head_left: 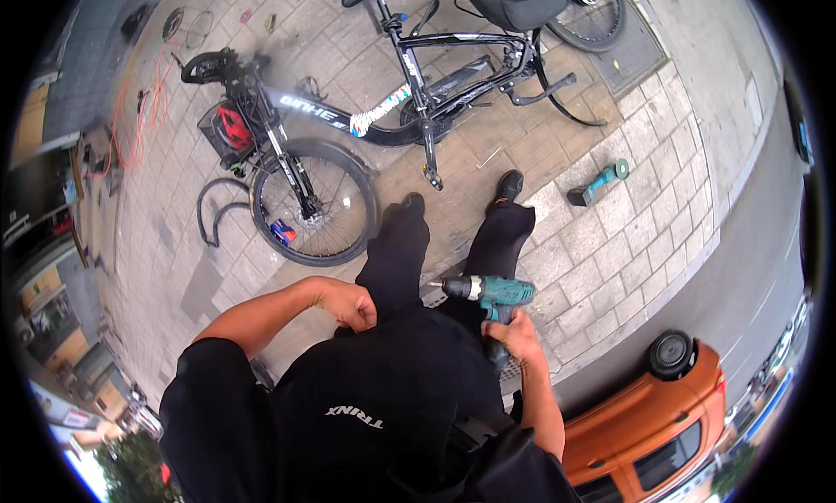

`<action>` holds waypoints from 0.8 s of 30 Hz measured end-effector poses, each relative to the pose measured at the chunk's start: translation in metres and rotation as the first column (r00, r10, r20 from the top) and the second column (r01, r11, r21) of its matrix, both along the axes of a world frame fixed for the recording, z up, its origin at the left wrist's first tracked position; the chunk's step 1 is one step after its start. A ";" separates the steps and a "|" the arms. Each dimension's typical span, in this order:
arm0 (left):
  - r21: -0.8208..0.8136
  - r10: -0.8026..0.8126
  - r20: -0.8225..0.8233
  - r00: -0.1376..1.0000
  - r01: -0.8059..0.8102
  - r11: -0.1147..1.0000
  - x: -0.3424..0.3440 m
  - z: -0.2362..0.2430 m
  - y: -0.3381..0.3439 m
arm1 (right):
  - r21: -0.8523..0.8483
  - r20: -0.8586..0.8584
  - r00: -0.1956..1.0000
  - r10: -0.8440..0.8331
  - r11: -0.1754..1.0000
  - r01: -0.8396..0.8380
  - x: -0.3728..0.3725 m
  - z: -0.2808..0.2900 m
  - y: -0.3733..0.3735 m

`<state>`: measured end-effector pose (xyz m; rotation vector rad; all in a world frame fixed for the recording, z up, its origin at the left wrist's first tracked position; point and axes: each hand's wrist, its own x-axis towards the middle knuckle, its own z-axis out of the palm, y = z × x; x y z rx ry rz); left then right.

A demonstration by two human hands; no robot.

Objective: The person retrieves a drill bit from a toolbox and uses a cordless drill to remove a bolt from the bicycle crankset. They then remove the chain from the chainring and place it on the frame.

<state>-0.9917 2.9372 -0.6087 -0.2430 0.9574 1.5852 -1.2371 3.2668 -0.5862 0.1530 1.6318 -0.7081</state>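
My right hand (514, 337) grips the handle of a teal cordless drill (505, 292), held level above my thigh with its chuck and bit pointing left. My left hand (348, 304) is at my waist against my black clothing, fingers curled; whatever they may hold is hidden. Ahead, a black-and-white bicycle (305, 111) with a colourful sticker on its frame lies on the pavement, its front wheel (311, 202) just beyond my legs. A teal cordless angle grinder (599, 182) rests on the paving to the right, beside my right foot.
A loose black tube (213, 233) and orange cord (141, 128) lie on the left. A thin tool (488, 157) lies by the bicycle. Another wheel with a black bag (509, 2) is at the top. An orange car (653, 416) stands at the kerb (662, 298) to the lower right.
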 end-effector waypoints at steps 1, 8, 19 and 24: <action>0.041 0.067 0.038 0.997 -0.069 0.997 -0.005 -0.008 0.011 | 0.007 -0.158 0.981 0.114 0.993 -0.114 -0.018 -0.030 0.013; 0.132 0.056 0.085 0.995 -0.066 0.989 -0.089 -0.016 0.053 | 0.177 -0.322 0.885 0.335 0.940 -0.292 -0.188 -0.067 -0.070; -0.386 0.666 -0.377 0.643 -0.763 0.519 -0.223 -0.189 -0.064 | 0.293 -0.360 0.833 0.420 0.899 -0.326 -0.315 -0.246 -0.163; -0.592 0.697 -0.423 0.579 -0.759 0.272 -0.228 -0.288 -0.106 | 0.327 -0.371 0.746 0.553 0.830 -0.452 -0.336 -0.389 -0.210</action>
